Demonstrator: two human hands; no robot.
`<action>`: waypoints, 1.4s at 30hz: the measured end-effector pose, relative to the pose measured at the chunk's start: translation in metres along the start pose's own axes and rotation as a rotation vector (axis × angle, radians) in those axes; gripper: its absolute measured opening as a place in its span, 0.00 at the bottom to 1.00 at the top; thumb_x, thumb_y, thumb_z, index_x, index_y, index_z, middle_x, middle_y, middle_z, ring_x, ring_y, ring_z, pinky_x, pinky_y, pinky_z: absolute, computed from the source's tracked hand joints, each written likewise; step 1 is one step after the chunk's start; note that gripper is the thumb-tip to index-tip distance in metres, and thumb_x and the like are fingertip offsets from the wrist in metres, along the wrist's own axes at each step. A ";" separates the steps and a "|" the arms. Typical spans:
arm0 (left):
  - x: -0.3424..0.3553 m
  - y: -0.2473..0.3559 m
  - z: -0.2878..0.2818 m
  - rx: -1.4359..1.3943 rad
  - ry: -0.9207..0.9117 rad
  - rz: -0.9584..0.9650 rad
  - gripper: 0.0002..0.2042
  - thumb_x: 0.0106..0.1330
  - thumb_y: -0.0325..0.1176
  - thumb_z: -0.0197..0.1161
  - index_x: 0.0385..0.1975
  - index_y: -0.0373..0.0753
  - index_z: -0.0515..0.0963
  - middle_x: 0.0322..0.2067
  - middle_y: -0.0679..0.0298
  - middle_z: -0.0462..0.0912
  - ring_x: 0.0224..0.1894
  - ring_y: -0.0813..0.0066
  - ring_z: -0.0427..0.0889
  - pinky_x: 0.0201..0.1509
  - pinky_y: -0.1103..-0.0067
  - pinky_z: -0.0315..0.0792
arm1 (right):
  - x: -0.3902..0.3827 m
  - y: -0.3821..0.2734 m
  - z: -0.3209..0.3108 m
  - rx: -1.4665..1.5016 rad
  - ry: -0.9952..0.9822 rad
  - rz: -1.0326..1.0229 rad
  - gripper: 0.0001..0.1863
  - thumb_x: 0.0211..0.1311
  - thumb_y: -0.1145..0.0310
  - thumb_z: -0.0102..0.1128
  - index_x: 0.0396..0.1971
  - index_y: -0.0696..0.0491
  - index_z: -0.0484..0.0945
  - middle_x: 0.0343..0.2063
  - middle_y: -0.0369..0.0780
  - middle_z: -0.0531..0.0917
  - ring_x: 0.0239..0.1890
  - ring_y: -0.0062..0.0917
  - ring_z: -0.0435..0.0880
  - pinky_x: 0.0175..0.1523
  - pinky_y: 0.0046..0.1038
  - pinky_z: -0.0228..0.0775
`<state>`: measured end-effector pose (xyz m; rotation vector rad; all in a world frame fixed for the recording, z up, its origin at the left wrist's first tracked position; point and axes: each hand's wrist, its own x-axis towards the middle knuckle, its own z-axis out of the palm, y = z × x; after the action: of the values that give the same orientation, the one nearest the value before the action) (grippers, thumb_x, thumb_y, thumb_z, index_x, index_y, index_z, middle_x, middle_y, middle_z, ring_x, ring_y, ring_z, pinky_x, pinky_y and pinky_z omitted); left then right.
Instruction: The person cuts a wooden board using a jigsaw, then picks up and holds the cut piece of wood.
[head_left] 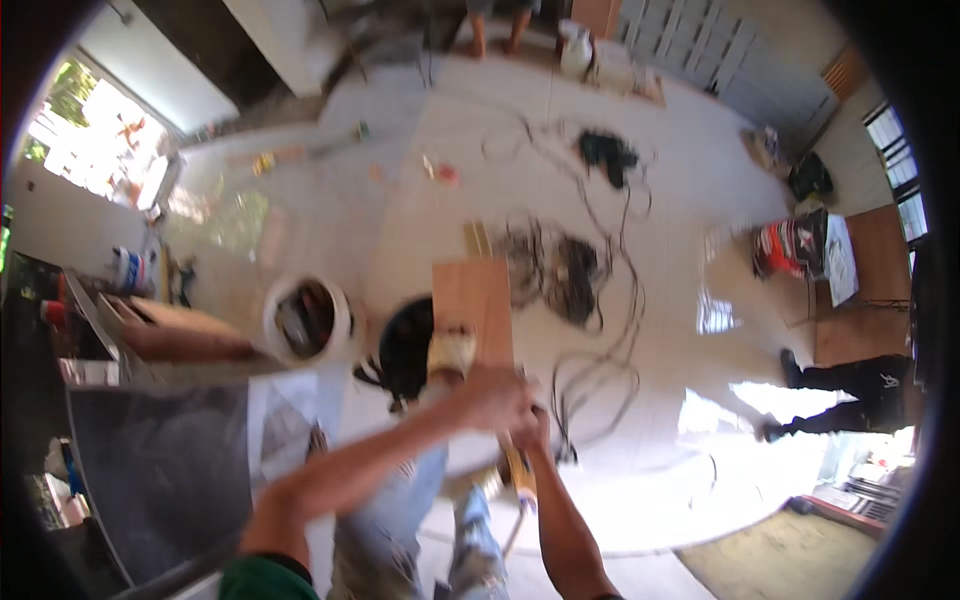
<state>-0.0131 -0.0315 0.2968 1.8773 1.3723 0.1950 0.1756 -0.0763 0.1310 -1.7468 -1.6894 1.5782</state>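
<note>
head view: left hand point(492, 394), right hand point(533, 427) by wooden board point(472, 298), fingers curled, can't tell what's held; white bucket point(344, 325) left of board

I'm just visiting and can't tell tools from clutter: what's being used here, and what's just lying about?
Seems in use:
- board, at the left grip and right grip
- black round thing beside it, perhaps

Seems just lying about:
- white bucket, things inside
- dark bundle, floor
- green bundle, farther off
- red bucket, far right
</note>
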 end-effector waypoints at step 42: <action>0.111 -0.225 0.145 0.494 0.268 -0.409 0.76 0.20 0.79 0.75 0.78 0.48 0.55 0.77 0.36 0.39 0.77 0.22 0.38 0.68 0.28 0.46 | 0.001 -0.046 -0.006 -0.024 -0.051 0.288 0.10 0.60 0.70 0.66 0.33 0.62 0.79 0.23 0.47 0.85 0.25 0.33 0.86 0.35 0.33 0.77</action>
<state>-0.0569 0.0152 0.0139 1.9469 2.1060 -0.1171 0.1544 -0.0589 0.1687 -2.0544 -1.5378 1.7381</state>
